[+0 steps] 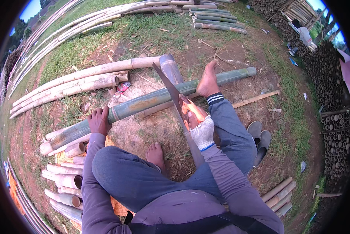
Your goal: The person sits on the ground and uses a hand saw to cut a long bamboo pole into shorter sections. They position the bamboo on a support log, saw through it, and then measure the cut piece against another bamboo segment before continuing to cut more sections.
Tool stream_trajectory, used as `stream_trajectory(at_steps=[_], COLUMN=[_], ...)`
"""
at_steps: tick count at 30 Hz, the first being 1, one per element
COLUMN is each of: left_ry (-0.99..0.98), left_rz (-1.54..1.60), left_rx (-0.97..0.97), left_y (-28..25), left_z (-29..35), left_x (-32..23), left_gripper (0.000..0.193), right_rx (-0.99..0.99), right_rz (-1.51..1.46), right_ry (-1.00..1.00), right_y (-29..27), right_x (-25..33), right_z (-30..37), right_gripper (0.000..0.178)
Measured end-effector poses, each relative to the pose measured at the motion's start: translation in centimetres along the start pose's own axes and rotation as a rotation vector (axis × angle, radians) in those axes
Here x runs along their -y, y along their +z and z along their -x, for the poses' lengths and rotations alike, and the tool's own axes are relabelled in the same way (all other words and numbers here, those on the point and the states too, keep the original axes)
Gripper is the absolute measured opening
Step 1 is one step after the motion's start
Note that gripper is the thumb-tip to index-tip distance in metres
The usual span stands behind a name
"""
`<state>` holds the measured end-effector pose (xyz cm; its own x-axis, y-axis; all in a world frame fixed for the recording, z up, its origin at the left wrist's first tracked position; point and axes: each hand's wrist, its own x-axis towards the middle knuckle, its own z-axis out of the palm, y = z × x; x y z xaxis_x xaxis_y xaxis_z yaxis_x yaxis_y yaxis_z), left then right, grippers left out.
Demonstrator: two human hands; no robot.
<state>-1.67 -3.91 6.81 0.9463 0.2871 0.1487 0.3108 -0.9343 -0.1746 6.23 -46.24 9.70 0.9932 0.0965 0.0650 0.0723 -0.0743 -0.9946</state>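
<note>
A thick green bamboo pole point(143, 102) lies slantwise before me, across another pole point(171, 69) that runs away from me. My bare left hand point(99, 120) is wrapped over the green pole on its left part. In a white fingerless glove, my right hand point(200, 126) grips the orange handle of a handsaw point(171, 87). The saw's dark blade crosses the green pole near its middle, tip pointing away and left. Whether its teeth sit in a cut, I cannot tell. My bare right foot point(209, 79) presses on the pole, right of the blade.
Cut bamboo pieces point(67, 181) lie at my left, and long poles point(85, 74) beyond them. A thin stick point(257, 99) and dark shoes point(262, 142) are at my right. Green lengths point(218, 19) lie farther off. Stacked bamboo point(333, 78) lines the right side. My left foot point(156, 158) rests on the ground.
</note>
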Motion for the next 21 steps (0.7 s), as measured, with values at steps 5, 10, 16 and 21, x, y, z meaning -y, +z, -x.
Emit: stream_trajectory(at_steps=[5,10,16,21], left_ry=[-0.012,-0.001,0.011,-0.017], left_rz=[0.007,-0.008,0.009,0.011], left_rx=[-0.034,-0.061,-0.024,0.01], left_y=[0.0,0.4,1.2,0.3], left_z=[0.4,-0.1,-0.5,-0.3], left_x=[0.5,-0.1,0.0,0.9], left_gripper=[0.073,0.072,0.076,0.073], right_rx=[-0.025,-0.044,-0.051,-0.007], right_rz=[0.108,0.11,0.046,0.019], right_ry=[-0.143,-0.14,-0.142,-0.079], right_y=[-5.2,-5.4,-1.2,-6.0], right_x=[1.5,0.8,0.9,2.1], right_z=[8.0,7.6,1.2,9.4], right_gripper=[0.037,0.035,0.032,0.04])
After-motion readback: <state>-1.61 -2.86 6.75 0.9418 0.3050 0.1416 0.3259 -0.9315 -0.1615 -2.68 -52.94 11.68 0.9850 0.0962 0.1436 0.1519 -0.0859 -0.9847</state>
